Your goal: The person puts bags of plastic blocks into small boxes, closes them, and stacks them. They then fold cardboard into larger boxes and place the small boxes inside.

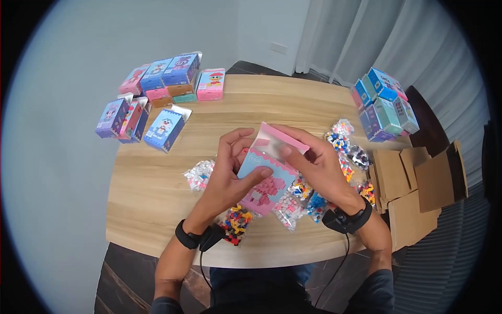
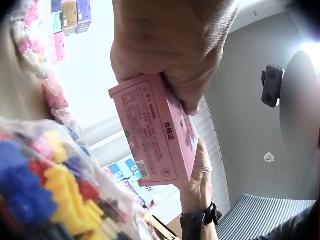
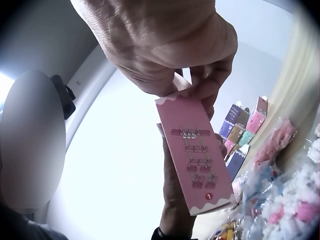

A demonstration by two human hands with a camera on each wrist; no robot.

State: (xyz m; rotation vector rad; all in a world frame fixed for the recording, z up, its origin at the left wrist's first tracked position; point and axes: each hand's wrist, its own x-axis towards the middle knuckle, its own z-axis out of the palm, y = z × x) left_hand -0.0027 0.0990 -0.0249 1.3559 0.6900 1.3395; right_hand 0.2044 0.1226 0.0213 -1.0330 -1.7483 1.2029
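Note:
A pink and light-blue box [image 1: 266,180] is held above the table, its top flap raised. My left hand [image 1: 225,175] grips its left side, thumb across the front. At the upper right, my right hand [image 1: 321,167] pinches the opened top edge, thumb at the opening. The left wrist view shows the pink printed end of the box [image 2: 150,132] under the left hand [image 2: 170,45]. In the right wrist view, the right hand [image 3: 170,45] holds the top of the box, whose pink side [image 3: 195,155] bears a brick diagram. The inside is mostly hidden.
Bags of small coloured bricks [image 1: 238,222] lie under and around the hands on the wooden table [image 1: 151,209]. Small boxes [image 1: 180,70] are grouped at the back left, more boxes [image 1: 384,104] at the back right. Open cardboard cartons [image 1: 413,220] stand at the right edge.

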